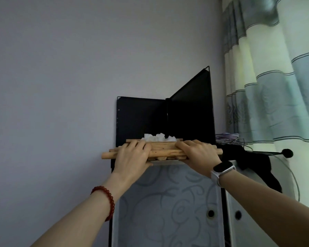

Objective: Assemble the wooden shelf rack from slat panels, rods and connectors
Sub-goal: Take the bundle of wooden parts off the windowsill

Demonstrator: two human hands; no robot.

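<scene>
So here's where I'm at: the whole kit is stacked in one bundle (161, 150) up on top of the cabinet (168, 202), at about head height, and I've got both arms reaching up to it. My left hand (132, 154) is clamped over the left part of the stack, fingers curled over the top, thumb looks tucked under the front edge. My right hand (198, 152) does the same on the right part, fingers wrapped over the rods (107, 155). So both hands are grasping the bundle, neither one is loose.

The thing that matters for getting it down: the bundle's long axis runs straight across in front of me, left to right, and my hands sit roughly even on either side of its middle — neither really nearer than the other. Rod ends poke out past my left hand and a bit past my right. The white plastic connectors (159, 138) are just sitting loose on top, behind my fingers, between my hands and the black folding panels (168, 118) standing at the back.

My guess is I need to keep it dead level when I pull it toward me — tip it and those connectors and rods could slide off. Slat panels seem to be underneath, can't see them well.
</scene>
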